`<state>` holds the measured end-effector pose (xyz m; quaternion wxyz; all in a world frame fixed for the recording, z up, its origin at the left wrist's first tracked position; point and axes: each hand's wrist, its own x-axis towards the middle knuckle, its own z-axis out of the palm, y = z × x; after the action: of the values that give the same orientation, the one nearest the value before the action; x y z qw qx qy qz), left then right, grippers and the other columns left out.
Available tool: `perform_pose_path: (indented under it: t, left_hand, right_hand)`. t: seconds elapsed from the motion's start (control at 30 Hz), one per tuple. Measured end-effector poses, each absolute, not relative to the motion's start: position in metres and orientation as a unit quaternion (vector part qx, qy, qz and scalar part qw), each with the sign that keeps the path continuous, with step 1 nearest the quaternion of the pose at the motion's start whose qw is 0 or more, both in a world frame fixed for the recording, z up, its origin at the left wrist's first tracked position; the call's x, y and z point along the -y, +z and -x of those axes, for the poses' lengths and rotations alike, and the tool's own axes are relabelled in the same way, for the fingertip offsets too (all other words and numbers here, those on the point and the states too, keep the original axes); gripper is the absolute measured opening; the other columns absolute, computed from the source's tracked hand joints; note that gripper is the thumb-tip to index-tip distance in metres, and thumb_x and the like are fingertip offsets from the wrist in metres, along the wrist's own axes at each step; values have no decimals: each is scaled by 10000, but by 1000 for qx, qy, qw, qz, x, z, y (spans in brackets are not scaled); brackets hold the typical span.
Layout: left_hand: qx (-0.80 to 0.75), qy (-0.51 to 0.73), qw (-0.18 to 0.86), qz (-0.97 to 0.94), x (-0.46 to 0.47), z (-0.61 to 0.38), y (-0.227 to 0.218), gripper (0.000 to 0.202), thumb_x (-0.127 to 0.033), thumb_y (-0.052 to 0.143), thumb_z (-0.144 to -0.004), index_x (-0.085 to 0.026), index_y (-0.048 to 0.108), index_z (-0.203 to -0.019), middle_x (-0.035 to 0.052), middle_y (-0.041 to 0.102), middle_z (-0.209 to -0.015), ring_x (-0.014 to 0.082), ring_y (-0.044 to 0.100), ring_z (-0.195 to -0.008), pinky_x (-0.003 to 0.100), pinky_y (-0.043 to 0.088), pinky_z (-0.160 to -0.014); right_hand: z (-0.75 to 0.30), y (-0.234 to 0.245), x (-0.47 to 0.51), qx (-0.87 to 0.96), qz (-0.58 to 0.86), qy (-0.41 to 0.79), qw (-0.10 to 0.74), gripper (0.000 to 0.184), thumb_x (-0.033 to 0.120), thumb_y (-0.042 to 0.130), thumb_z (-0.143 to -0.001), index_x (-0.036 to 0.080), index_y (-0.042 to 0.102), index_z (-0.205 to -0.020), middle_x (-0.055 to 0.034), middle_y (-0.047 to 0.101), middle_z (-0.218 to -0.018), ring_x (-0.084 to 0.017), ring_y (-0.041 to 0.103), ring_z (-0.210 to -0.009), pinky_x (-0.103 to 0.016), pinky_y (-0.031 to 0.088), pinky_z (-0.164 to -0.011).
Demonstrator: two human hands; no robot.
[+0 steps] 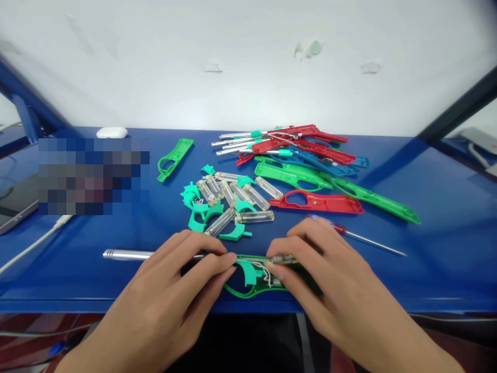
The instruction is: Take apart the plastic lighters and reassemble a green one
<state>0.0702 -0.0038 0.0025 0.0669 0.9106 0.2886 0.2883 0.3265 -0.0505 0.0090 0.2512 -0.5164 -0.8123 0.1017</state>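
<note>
Near the table's front edge lies a green lighter casing half (pixel 248 295), open side up. A silver metal tube (pixel 128 254) sticks out of it to the left, passing under my left hand (pixel 178 290). That hand's fingers press together on the casing's upper edge beside a teal trigger (pixel 247 272). White wires (pixel 265 270) curl inside the casing, right of the trigger. My right hand (pixel 334 280) pinches a clear fuel tank (pixel 282 258) at the casing's right part. The casing's right end is mostly hidden behind my right fingers.
Several clear fuel tanks (pixel 254 216) and teal triggers (pixel 197 223) lie in a pile beyond my hands. Red casing halves (pixel 322 202), green and blue ones, and metal tubes are heaped behind. A screwdriver (pixel 375 243) lies right; a white cable (pixel 34 246) runs left. A wall stands behind.
</note>
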Motion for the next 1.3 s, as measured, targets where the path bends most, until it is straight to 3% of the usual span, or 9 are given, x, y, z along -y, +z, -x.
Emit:
perform_pose_path:
  t: [0.33,0.57,0.77,1.07,1.3]
  left_hand:
    - [-284,284,66,-913,4,-71,1,173,-63,569,-1079,-181,649,-1178,29,607,-1155,120,569,-1046,224,445,-1010]
    - [-285,283,64,-913,4,-71,1,179,-66,578,-1076,-188,651,-1185,26,617,-1156,122,578,-1053,226,449,-1011]
    - [-286,285,63,-913,3,-71,2,161,-91,556,-1096,-197,651,-1171,18,621,-1151,112,579,-1031,210,448,-989]
    - [-283,278,65,-916,3,-70,1,168,-81,554,-1093,-194,644,-1178,29,617,-1152,127,570,-1033,232,444,-994]
    - [-285,276,70,-915,4,-70,1,168,-82,549,-1095,-193,644,-1179,23,604,-1160,114,567,-1038,209,422,-1016]
  right_hand:
    - [-323,7,50,816,514,32,262,76,255,503,-1147,232,563,-1108,-22,554,-1042,-225,505,-933,-410,407,-858]
    - [-323,8,52,817,516,27,256,77,262,483,-1142,234,552,-1123,-39,522,-1053,-226,520,-926,-417,459,-820]
    - [-333,12,57,805,518,122,263,154,253,463,-1146,299,566,-1251,-32,485,-1213,-155,597,-987,-318,528,-827]
    - [-348,6,57,812,507,129,257,265,267,510,-1146,412,610,-1344,13,551,-1267,-124,612,-1061,-246,542,-864]
    - [-350,7,58,814,499,142,263,320,242,512,-1139,429,616,-1377,8,567,-1259,-118,639,-1069,-235,553,-869]
